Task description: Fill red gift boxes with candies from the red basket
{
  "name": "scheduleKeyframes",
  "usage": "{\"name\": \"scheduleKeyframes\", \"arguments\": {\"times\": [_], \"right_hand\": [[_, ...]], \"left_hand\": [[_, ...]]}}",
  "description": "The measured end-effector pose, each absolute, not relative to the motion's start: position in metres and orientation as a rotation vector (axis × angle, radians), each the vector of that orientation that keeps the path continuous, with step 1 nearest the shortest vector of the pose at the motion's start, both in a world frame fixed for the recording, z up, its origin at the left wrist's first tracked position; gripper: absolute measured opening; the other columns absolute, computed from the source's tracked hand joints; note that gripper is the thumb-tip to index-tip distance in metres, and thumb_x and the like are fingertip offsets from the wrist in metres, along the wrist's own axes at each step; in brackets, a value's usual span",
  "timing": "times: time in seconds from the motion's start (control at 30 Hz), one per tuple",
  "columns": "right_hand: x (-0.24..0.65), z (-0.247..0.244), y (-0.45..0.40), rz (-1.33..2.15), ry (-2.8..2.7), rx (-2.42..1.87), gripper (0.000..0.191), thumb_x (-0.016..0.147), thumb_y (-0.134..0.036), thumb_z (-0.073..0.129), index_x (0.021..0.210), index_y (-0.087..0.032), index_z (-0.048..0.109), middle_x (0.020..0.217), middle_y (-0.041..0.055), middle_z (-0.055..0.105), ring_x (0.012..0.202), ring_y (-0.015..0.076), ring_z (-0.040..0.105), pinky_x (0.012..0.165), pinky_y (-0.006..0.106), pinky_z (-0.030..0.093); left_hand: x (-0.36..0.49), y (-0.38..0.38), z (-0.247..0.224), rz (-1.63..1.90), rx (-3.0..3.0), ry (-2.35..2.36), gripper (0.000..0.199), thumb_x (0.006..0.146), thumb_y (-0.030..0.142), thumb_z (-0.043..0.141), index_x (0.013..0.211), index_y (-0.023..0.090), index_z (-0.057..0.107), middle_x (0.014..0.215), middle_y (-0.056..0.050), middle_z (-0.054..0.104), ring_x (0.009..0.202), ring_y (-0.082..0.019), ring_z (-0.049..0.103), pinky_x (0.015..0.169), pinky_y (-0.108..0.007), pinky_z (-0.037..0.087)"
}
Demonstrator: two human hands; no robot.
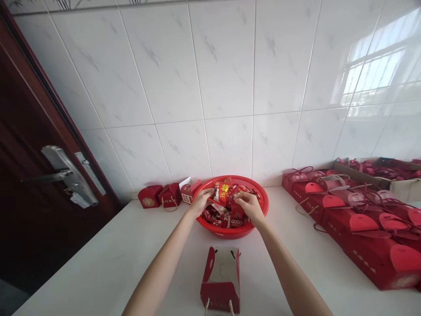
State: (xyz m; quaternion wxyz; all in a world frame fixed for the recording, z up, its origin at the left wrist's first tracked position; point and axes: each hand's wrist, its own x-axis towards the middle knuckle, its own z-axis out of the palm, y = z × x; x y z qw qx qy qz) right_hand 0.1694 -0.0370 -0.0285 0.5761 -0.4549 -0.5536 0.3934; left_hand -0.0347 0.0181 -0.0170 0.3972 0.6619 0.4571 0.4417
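Both my hands are over a red plastic basket filled with red-wrapped sweets. My left hand is closed at the basket's left side, its fingers on a red packet with gold print. On the right, my right hand has its thumb and fingers drawn together above the sweets. What its fingertips hold, if anything, is too small to make out. Between my forearms stands an open red gift box with a pale inside and rope handles; its inside shows no sweets.
Three small red boxes stand by the tiled wall, left of the basket. Rows of closed red boxes fill the right side of the white table. Behind them is a carton of red items. A dark door is at left.
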Motion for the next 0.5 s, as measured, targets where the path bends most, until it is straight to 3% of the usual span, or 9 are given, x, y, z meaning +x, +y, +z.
{"name": "scheduleKeyframes", "arguments": {"times": [0.1, 0.3, 0.4, 0.5], "right_hand": [[0.169, -0.024, -0.04, 0.972, -1.364, -1.01, 0.027, 0.073, -0.045, 0.071, 0.078, -0.019, 0.071, 0.08, 0.0053, 0.074, 0.08, 0.023, 0.068, 0.073, 0.034, 0.053], [0.17, -0.023, -0.044, 1.095, -1.467, -0.884, 0.041, 0.074, -0.055, 0.072, 0.092, -0.018, 0.072, 0.089, 0.0073, 0.075, 0.087, 0.0267, 0.07, 0.076, 0.038, 0.056], [0.169, -0.026, -0.041, 1.074, -1.365, -0.913, 0.041, 0.074, -0.053, 0.072, 0.093, -0.018, 0.07, 0.091, 0.0079, 0.075, 0.087, 0.0277, 0.07, 0.076, 0.039, 0.056], [0.167, -0.027, -0.038, 1.047, -1.233, -0.96, 0.034, 0.072, -0.051, 0.071, 0.086, -0.02, 0.067, 0.085, 0.007, 0.074, 0.084, 0.0269, 0.07, 0.072, 0.037, 0.055]], "left_hand": [[-0.035, 0.014, -0.016, 1.054, 1.631, 1.047, 0.04, 0.081, 0.052, 0.059, 0.092, 0.017, 0.075, 0.093, -0.01, 0.077, 0.087, -0.026, 0.072, 0.077, -0.038, 0.059], [-0.029, 0.008, -0.014, 0.89, 1.759, 0.971, 0.033, 0.079, 0.047, 0.065, 0.088, 0.017, 0.075, 0.099, -0.008, 0.077, 0.096, -0.025, 0.07, 0.091, -0.038, 0.054], [-0.037, 0.007, -0.012, 0.948, 1.888, 1.084, 0.029, 0.079, 0.039, 0.063, 0.095, 0.017, 0.075, 0.103, -0.009, 0.077, 0.098, -0.026, 0.07, 0.091, -0.037, 0.054], [-0.056, 0.006, -0.009, 0.751, 2.109, 1.227, 0.024, 0.071, 0.029, 0.065, 0.09, 0.02, 0.076, 0.096, -0.007, 0.078, 0.093, -0.027, 0.072, 0.087, -0.035, 0.055]]}}
